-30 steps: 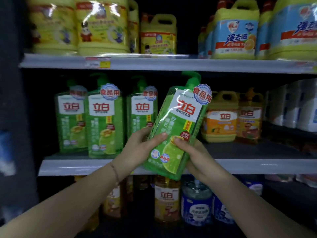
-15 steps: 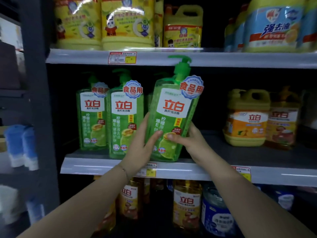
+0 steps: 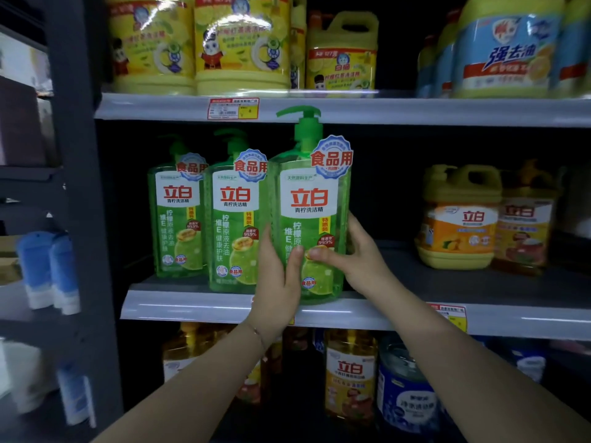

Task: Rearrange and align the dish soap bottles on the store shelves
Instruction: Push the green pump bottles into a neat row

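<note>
Green pump bottle (image 3: 308, 225) is upright at the front edge of the middle shelf (image 3: 399, 316), just right of 2 matching bottles (image 3: 235, 225), label forward. Left hand (image 3: 276, 282) and right hand (image 3: 358, 257) each keep a closed grip on its lower sides, thumbs across the label, apparently to square it with the row.

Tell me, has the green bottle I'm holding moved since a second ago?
Yes. The held green bottle went from tilted to upright, shifting left to beside the neighbouring green bottle on the middle shelf.
</note>
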A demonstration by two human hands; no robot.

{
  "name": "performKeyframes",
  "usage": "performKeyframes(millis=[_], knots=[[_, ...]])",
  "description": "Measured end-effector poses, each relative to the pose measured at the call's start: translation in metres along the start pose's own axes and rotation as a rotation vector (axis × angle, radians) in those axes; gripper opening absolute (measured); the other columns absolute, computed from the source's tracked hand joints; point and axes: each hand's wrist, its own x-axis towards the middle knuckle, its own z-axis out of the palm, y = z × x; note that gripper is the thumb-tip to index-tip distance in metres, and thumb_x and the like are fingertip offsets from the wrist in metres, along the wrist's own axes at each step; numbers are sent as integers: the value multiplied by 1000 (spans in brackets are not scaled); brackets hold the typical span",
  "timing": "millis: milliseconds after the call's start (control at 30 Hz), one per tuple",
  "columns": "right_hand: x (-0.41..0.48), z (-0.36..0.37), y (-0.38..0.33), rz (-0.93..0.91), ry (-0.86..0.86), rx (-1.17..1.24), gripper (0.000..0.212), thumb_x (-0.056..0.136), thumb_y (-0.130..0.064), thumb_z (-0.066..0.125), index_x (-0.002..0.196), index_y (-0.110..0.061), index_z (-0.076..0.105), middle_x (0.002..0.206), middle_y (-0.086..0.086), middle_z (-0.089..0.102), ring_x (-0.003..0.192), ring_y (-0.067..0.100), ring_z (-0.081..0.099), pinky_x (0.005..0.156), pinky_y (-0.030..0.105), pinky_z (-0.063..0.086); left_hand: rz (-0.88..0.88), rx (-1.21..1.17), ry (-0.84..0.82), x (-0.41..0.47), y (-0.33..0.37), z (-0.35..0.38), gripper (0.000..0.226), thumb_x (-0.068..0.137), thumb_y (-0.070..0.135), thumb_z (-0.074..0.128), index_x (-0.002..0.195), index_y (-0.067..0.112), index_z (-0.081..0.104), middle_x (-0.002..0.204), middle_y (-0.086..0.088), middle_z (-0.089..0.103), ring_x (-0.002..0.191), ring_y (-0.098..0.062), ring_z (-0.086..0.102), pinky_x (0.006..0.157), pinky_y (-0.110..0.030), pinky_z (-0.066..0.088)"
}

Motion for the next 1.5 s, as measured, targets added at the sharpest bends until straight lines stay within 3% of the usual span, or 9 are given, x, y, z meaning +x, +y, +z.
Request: performKeyframes(millis=[167,267,567,800,967,1100,1267,1367,1500], knots=[[-3,23,-13,-27,-44,-28,75,72,-1,78,137,-14,43,116,-8,64,102,-1,63,78,13,50,65,-14,139,-4,-1,-21,58,97,48,37,148,26,21,145,9,39,136,0,34,113,-27,32],[-1,53,-23,-53,-90,-44,75,72,-2,79,136,-15,43,115,-13,63,102,-6,61,80,9,47,71,21,249,-7,-1,-49,71,90,60,36,147,18,25,142,-1,46,131,-15,45,107,-45,41],[17,158,-47,-187,-56,-200,85,67,-30,85,139,-33,41,113,-11,44,95,-22,40,76,-7,31,217,179,454,5,-7,-145,47,100,26,35,136,-3,30,120,2,47,106,17,47,86,-3,38],[37,199,-48,-121,-110,-347,68,80,-19,76,129,-19,29,126,-4,56,109,12,55,81,23,40,217,326,530,29,-35,-179,27,98,28,39,123,36,38,106,14,54,104,-20,55,91,-45,46],[37,203,-30,-123,-106,-498,87,85,-23,71,147,-14,10,142,4,43,121,20,50,92,28,43,90,345,448,30,-66,-174,44,96,36,35,132,10,41,115,1,40,112,-17,40,92,-26,30],[36,210,-23,-206,-110,-663,95,91,-34,59,150,-18,-15,158,5,13,130,27,42,96,42,47,99,201,478,35,-71,-171,36,98,36,37,131,22,38,117,3,47,113,-11,50,95,-24,41],[34,227,0,-230,-124,-826,88,99,-35,45,145,-10,-25,158,11,-19,147,31,5,113,46,30,196,165,423,46,-65,-171,39,101,17,38,118,51,33,114,18,50,104,4,55,85,-10,43],[29,235,33,-372,28,-915,91,93,-27,57,147,2,-10,156,26,-8,144,41,14,106,52,39,209,200,398,45,-74,-175,37,99,28,37,128,48,25,122,19,45,111,6,52,89,-9,42],[36,231,55,-498,88,-1032,73,98,-36,28,146,10,-2,154,30,-10,144,36,-2,112,51,18,165,158,332,45,-74,-177,52,93,34,48,137,26,20,125,16,48,111,6,54,89,-10,45]])
